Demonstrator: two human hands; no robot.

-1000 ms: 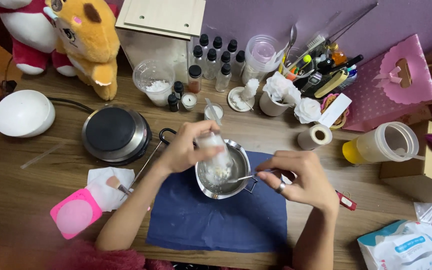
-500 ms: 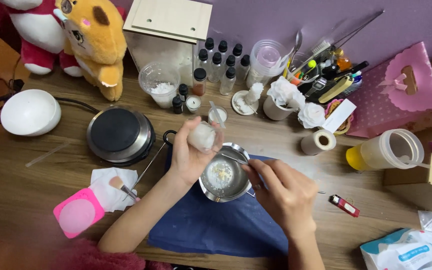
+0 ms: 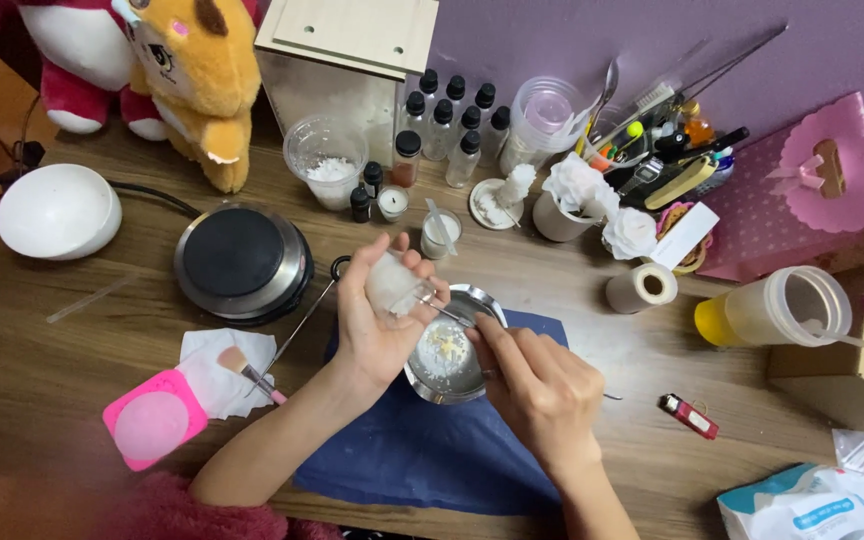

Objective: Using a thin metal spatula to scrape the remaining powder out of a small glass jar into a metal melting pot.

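The left hand (image 3: pixel 377 315) curls its fingers around a frosted cup (image 3: pixel 392 283), tipped on its side with the mouth toward lower right, above the pot (image 3: pixel 449 355). The right hand (image 3: pixel 537 385) pinches a thin metal tool (image 3: pixel 445 312) whose tip enters the cup, its length running upper left to lower right. The pot sits on a blue cloth (image 3: pixel 402 450), hot plate (image 3: pixel 240 258) near its left, bare wood on the right.

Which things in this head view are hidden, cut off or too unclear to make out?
- Metal tool: the right hand covers its handle; only the thin tip shows.
- Small glass: cloudy inside, partly wrapped by the left hand.
- Metal pot: both hands cover part of its rim.
- White and blue packet: cut off by the bottom edge.
- Plush toys: cut off by the top edge.
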